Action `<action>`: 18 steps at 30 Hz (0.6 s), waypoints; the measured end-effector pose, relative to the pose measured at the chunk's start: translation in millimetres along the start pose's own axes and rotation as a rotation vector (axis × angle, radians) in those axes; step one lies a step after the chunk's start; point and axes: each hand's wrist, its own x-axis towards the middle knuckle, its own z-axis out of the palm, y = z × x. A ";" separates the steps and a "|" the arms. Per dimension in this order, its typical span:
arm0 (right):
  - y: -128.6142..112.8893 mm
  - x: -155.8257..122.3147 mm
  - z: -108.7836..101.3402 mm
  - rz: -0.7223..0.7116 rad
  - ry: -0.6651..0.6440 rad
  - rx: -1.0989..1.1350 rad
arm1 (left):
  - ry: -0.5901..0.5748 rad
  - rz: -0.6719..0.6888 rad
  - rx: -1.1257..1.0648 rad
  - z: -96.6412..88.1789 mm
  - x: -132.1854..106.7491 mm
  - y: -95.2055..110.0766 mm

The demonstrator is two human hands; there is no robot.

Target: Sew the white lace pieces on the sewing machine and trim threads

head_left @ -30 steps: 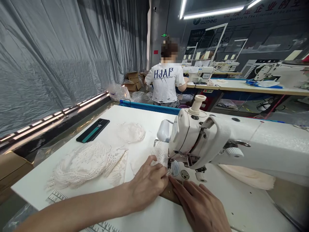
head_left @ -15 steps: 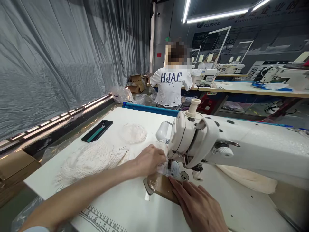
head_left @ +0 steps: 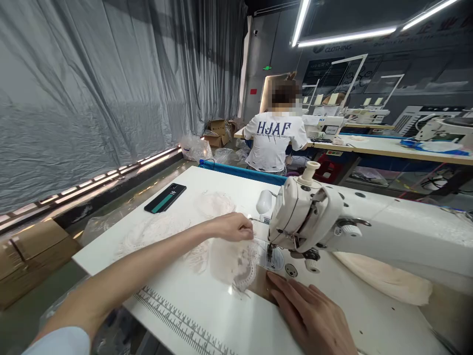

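My left hand [head_left: 236, 228] is closed in a pinch just left of the sewing machine's needle. From it a sheer white lace piece [head_left: 231, 261] with a scalloped edge spreads down over the table. My right hand [head_left: 312, 313] lies flat, fingertips on a brown plate [head_left: 263, 285] in front of the presser foot [head_left: 270, 254]. The lace partly covers that plate. The white sewing machine [head_left: 295, 209] stands above and to the right of both hands. More white lace lies in a pile [head_left: 155, 229] beside my left forearm and in a smaller heap [head_left: 214, 203] behind it.
A black phone with a green stripe [head_left: 165, 198] lies on the white table [head_left: 173, 281], which has a printed ruler [head_left: 185, 323] along its front. Cream fabric [head_left: 384, 278] rests beneath the machine arm. Ahead, a person in a white shirt [head_left: 273, 143] sits at another table.
The lace has come out to the left from by the presser foot and now spreads over the brown plate's left end. My right hand stays on the plate; the view has shifted slightly.
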 end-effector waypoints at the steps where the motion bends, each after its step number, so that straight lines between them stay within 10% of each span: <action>1: -3.6 1.1 -2.4 0.008 0.024 0.077 | -0.015 -0.004 -0.008 -2.5 -19.4 8.6; 7: -36.7 9.4 -20.5 0.072 -0.049 0.621 | -0.162 0.050 -0.281 7.0 -99.5 59.3; 18: -77.6 0.4 -52.7 0.352 -0.551 1.121 | 0.005 -0.117 -0.649 67.0 -131.8 59.4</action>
